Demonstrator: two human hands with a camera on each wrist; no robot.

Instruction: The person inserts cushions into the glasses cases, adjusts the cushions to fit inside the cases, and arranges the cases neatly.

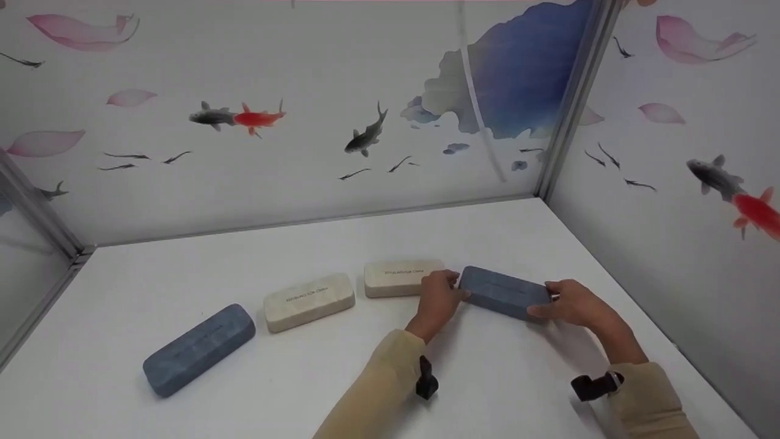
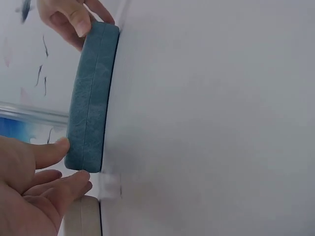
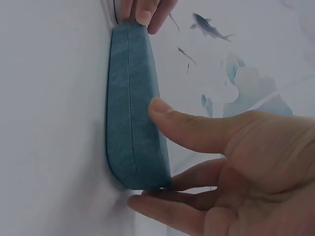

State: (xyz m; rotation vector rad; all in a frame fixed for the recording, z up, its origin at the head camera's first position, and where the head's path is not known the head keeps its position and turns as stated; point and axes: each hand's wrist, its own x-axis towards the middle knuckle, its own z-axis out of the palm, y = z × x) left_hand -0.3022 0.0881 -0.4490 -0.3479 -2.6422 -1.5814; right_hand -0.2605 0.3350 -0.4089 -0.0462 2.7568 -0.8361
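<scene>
A blue glasses case (image 1: 504, 293) lies at a slant on the right part of the white table, printed top up and lid closed. My left hand (image 1: 440, 302) holds its left end, with the thumb (image 2: 55, 151) on the case. At the opposite end, my right hand (image 1: 576, 303) grips the corner between thumb (image 3: 170, 114) and fingers. In both wrist views a thin seam runs along the side of the blue case (image 2: 92, 98). Just left of it, a cream glasses case (image 1: 396, 280) is partly covered by my left hand.
Another cream glasses case (image 1: 309, 302) and a second blue glasses case (image 1: 200, 349) lie farther left, forming a loose arc across the table (image 1: 292, 390). Printed panels (image 1: 304, 67) with fish and petals enclose the table at the back and sides.
</scene>
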